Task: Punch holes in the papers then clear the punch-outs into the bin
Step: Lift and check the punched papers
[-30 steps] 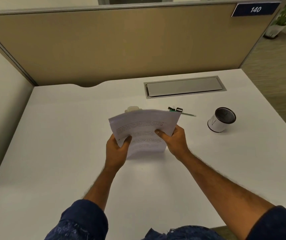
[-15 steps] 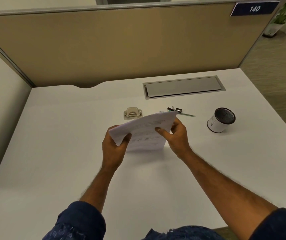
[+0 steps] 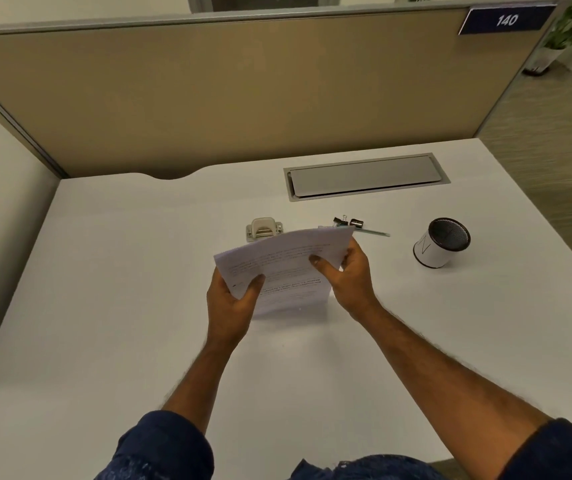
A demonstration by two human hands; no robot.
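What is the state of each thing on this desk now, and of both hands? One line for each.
Papers: one stack, held up, tilted.
Left hand: grips the papers' left edge.
Right hand: grips the papers' right edge.
Hole punch: on the desk behind the papers, untouched.
Bin: upright on the desk, untouched.
Binder clips: lying loose on the desk.
Desk hatch: lid shut.
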